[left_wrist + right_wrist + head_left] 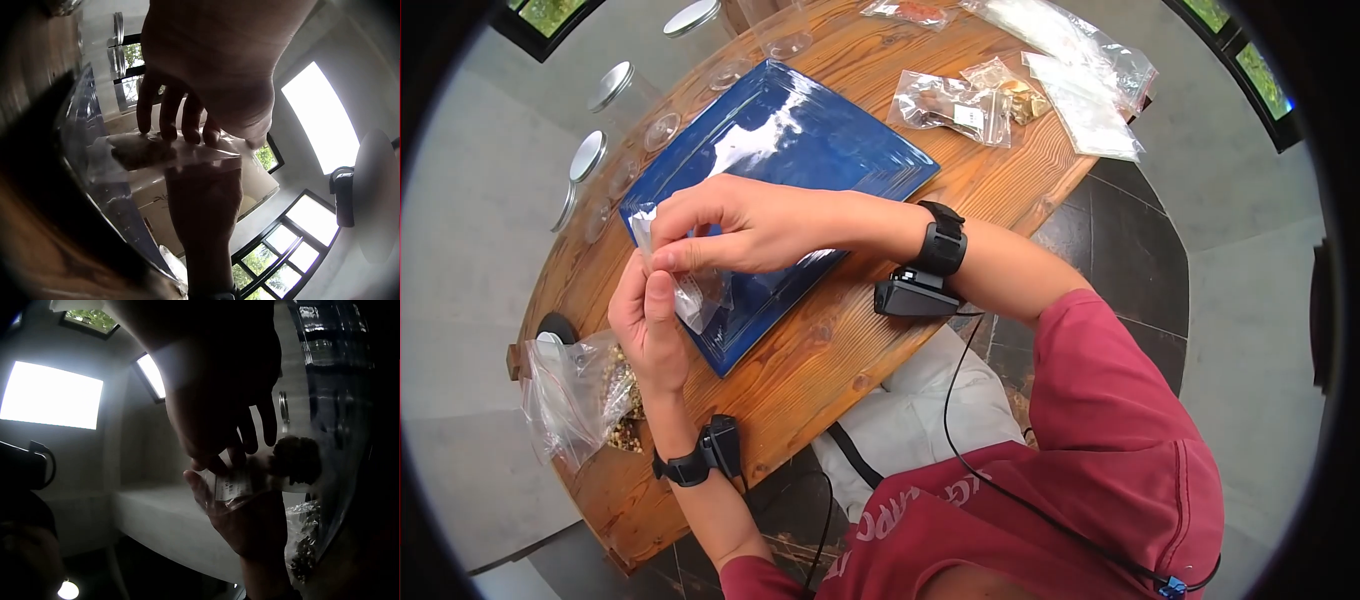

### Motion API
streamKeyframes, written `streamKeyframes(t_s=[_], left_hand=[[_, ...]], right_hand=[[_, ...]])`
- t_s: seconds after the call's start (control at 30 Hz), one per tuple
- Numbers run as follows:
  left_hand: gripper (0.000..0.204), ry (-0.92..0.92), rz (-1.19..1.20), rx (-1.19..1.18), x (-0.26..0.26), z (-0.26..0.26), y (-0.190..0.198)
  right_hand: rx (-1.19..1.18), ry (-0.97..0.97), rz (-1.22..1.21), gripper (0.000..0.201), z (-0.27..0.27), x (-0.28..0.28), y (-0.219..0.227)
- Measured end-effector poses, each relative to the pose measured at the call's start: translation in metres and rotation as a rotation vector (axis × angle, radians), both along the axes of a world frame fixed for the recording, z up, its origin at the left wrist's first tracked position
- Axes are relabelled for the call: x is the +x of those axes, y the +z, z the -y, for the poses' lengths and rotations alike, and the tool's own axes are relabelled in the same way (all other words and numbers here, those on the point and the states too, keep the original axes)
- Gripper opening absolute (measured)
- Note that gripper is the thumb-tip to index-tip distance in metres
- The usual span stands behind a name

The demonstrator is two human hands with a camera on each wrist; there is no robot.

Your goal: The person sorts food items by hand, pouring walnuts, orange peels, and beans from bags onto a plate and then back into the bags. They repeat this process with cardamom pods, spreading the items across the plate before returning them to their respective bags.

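While the left hand pinches one side of a small clear bag, the right hand grips its top with curled fingers. The bag, holding a dark lump and bearing a white label, is held up by an edge of the blue tray on the wooden table.

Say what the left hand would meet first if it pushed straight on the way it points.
Past the clear bag it already holds, the left hand would likely meet the right hand first, at its fingers on that same bag; the exact gap in depth is unclear.
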State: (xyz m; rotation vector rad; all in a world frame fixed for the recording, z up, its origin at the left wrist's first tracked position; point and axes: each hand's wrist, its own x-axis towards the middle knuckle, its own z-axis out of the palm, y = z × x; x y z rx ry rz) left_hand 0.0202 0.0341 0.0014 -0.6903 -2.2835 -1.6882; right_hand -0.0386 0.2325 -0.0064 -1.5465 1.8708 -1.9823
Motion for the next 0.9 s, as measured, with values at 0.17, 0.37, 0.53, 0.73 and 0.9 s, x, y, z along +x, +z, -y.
streamKeyframes(t_s=[0.17,0.37,0.53,0.73,0.9], left_hand=[[0.044,0.052,0.03,-0.009,0.004,-0.005,0.004],[0.049,0.058,0.08,-0.009,0.004,0.0,0.002],[0.048,0.08,0.081,-0.042,0.003,0.002,-0.001],[0.042,0.123,-0.043,-0.045,0.005,-0.009,0.006],[0.031,0.077,-0.093,-0.055,0.003,-0.004,0.012]], right_hand=[[-0.009,0.005,-0.013,0.031,0.002,0.001,-0.002],[0.001,-0.038,-0.04,0.026,0.002,0.002,-0.004],[0.025,-0.095,-0.003,0.02,0.002,0.005,-0.002],[-0.021,-0.087,0.046,0.013,0.0,0.01,0.004],[0.052,-0.103,0.063,0.012,-0.006,0.011,0.014]])
